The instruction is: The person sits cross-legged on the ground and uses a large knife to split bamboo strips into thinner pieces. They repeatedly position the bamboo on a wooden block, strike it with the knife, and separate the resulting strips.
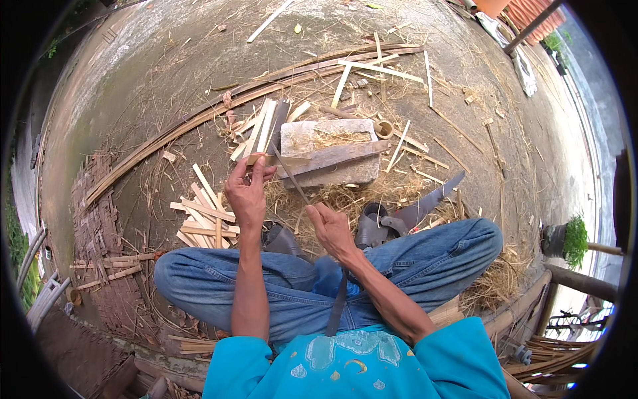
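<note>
I sit cross-legged on a concrete floor in blue jeans. My left hand [246, 193] pinches a short pale bamboo strip [271, 160] held out in front of me. My right hand [330, 229] grips the handle of a thin knife [290, 174] whose blade angles up to the strip. Straight ahead lies a grey stone block [327, 154] with shavings on top. A curved dark blade [430, 200] rests on the ground by my right knee.
Cut bamboo pieces [203, 216] are piled left of my left hand. Long split bamboo lengths [219, 106] curve across the floor. A woven bamboo mat [100, 226] lies at left. Dark sandals [379, 226] and straw-like shavings lie near my feet. A potted plant [568, 239] stands at right.
</note>
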Demonstrator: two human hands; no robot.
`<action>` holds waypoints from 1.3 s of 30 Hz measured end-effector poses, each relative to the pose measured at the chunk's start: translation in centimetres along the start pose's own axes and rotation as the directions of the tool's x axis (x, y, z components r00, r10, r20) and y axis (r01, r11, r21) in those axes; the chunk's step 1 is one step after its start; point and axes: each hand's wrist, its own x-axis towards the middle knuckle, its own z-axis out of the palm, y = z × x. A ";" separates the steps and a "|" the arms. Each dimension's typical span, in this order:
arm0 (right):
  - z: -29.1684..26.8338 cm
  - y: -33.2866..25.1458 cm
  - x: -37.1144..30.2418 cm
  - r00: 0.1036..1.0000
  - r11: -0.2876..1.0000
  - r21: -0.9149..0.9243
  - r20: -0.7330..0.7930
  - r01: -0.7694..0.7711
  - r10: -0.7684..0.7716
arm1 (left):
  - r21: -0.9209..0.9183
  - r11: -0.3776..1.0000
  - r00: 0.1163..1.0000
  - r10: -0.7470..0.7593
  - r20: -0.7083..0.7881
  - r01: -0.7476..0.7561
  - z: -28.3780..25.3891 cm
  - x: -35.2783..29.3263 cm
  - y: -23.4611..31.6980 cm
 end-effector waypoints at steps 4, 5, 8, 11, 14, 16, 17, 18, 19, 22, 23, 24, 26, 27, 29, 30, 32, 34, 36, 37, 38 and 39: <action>-0.2 5.1 1.7 0.985 0.986 -0.084 -0.111 -0.143 0.134 | -0.021 1.000 1.000 -0.013 0.015 0.013 0.3 -0.1 0.5; 0.0 5.6 1.9 0.984 0.987 -0.065 -0.111 -0.146 0.139 | -0.026 0.999 0.999 -0.035 0.019 0.035 0.2 -0.1 0.4; 0.3 5.9 1.9 0.974 0.975 0.050 -0.057 -0.215 0.217 | -0.207 0.978 1.000 -0.018 0.017 0.021 0.2 0.4 -0.2; -0.1 5.5 1.1 0.938 0.914 0.210 0.065 -0.346 0.340 | 0.005 0.999 0.998 0.046 0.032 -0.046 -0.2 0.6 -0.9; -0.1 5.5 1.1 0.942 0.910 0.245 0.087 -0.335 0.324 | 0.082 0.996 0.999 0.044 0.000 -0.044 -0.2 0.6 -1.0; 0.3 5.4 0.9 0.956 0.915 0.277 0.082 -0.293 0.281 | 0.201 0.972 0.991 0.131 -0.018 -0.124 0.0 0.4 -0.7; 0.5 5.2 0.9 0.953 0.914 0.269 0.089 -0.302 0.288 | 0.260 0.952 0.985 0.173 -0.022 -0.162 0.1 0.3 -0.5; 0.7 4.9 0.8 0.950 0.914 0.262 0.096 -0.311 0.296 | 0.279 0.947 0.985 0.170 -0.020 -0.158 0.1 0.2 -0.2; 1.0 4.3 0.5 0.946 0.912 0.255 0.104 -0.323 0.306 | 0.300 0.942 0.987 0.163 -0.016 -0.150 0.1 0.0 0.0; 1.4 -0.4 -0.8 0.988 0.979 0.164 0.114 -0.120 0.102 | 0.358 0.913 0.975 0.219 -0.026 -0.196 -0.1 -0.2 -0.2; 1.8 -1.2 -1.0 0.992 0.979 0.185 0.109 -0.088 0.068 | 0.376 0.899 0.967 0.253 -0.023 -0.225 0.1 -0.2 -0.3; 2.3 -1.8 -1.2 0.994 0.977 0.205 0.104 -0.056 0.035 | 0.401 0.888 0.966 0.256 -0.032 -0.223 0.5 -0.4 -0.3; 3.0 -1.8 -1.3 0.997 0.981 0.195 0.071 -0.011 -0.003 | 0.452 0.866 0.962 0.269 -0.055 -0.217 1.1 -1.0 0.3; 3.4 -1.1 -1.2 0.999 0.986 0.165 0.040 -0.002 -0.005 | 0.442 0.871 0.962 0.266 -0.056 -0.215 1.3 -1.1 0.3; 3.8 0.7 -0.8 0.999 0.990 0.138 0.003 -0.040 0.040 | 0.418 0.883 0.964 0.259 -0.058 -0.212 1.6 -1.2 0.1; 3.8 1.8 -0.5 0.996 0.986 0.144 -0.004 -0.086 0.087 | 0.424 0.878 0.961 0.271 -0.059 -0.222 1.5 -1.0 -0.1; 3.3 1.0 -0.7 0.995 0.987 0.131 0.011 -0.096 0.095 | 0.435 0.871 0.958 0.281 -0.063 -0.227 1.2 -0.9 -0.5; 3.0 -0.4 -1.3 0.999 0.994 0.106 0.048 -0.007 0.001 | 0.472 0.855 0.958 0.278 -0.067 -0.215 1.5 -1.1 -0.1; 3.5 1.9 -0.7 0.996 0.994 0.078 -0.026 -0.081 0.084 | 0.369 0.914 0.974 0.212 -0.077 -0.170 1.9 -0.9 0.2; 3.5 2.0 -0.3 0.991 0.991 0.066 -0.063 -0.117 0.121 | 0.391 0.902 0.970 0.230 -0.079 -0.182 1.6 -0.8 -0.2; 3.6 2.1 -0.1 0.989 0.987 0.087 -0.034 -0.138 0.142 | 0.413 0.890 0.966 0.247 -0.080 -0.194 1.2 -0.6 -0.7; 3.6 2.2 0.2 0.987 0.981 0.107 -0.005 -0.160 0.161 | 0.435 0.877 0.961 0.265 -0.081 -0.205 0.7 -0.3 -1.0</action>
